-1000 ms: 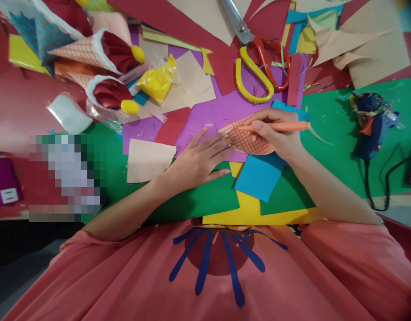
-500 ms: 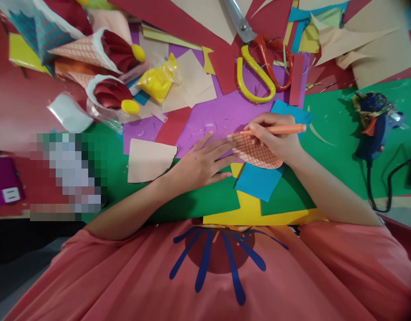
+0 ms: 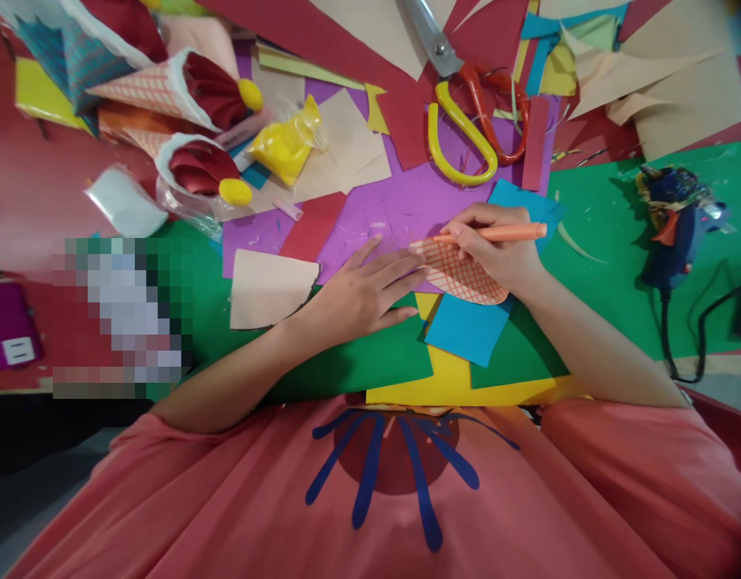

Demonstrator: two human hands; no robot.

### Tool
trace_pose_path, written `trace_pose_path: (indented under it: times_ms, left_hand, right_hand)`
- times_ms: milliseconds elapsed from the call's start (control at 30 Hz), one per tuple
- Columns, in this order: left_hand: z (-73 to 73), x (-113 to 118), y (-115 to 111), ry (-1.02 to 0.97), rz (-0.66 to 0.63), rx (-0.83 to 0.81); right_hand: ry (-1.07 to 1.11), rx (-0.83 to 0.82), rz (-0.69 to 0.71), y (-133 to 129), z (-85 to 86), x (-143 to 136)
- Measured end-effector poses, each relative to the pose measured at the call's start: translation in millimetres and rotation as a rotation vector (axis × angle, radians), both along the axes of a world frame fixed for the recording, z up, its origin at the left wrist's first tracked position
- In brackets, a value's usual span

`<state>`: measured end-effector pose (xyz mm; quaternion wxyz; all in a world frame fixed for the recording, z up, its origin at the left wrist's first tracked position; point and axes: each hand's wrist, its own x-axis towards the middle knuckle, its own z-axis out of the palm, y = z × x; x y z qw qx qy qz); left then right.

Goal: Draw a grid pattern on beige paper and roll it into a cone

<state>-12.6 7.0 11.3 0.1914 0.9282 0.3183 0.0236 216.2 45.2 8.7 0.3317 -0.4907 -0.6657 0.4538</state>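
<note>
An orange marker (image 3: 515, 232) is gripped in my right hand (image 3: 497, 249), its tip down near the left end of a cone-shaped paper piece (image 3: 467, 275). Orange crisscross lines cover that pale piece. My left hand (image 3: 374, 289) lies flat with fingers apart, fingertips on or beside the piece's narrow end. Below the patterned piece sits a blue paper square (image 3: 470, 328). A plain beige paper piece (image 3: 271, 291) with a dark-edged curve rests by my left wrist.
Large scissors (image 3: 460, 104) lie behind my hands on purple paper (image 3: 376, 205). A glue gun (image 3: 675, 233) with a black cord is at the right. Paper cones (image 3: 159, 92), a yellow packet (image 3: 286, 145) and a white packet (image 3: 126, 203) occupy the back left, with paper scraps around.
The marker and my right hand have shifted very slightly left along the patterned piece. My left hand stays nearly in place.
</note>
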Motion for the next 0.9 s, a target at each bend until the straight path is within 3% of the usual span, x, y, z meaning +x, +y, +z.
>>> trace_pose_path:
  times_ms: [667,800,900]
  left_hand:
    - [1.1,0.7,0.3,0.023,-0.004,0.004]
    - [0.6,0.9,0.2,0.028,0.001,-0.005]
    - [-0.1,0.7,0.4,0.018,0.002,-0.002]
  right_hand:
    - [0.001,0.007,0.016,1.2,-0.3,-0.7]
    - [0.007,-0.048,0.038,2.8,2.1,-1.2]
    - [0.077,-0.099,-0.019,3.0,5.8,-0.4]
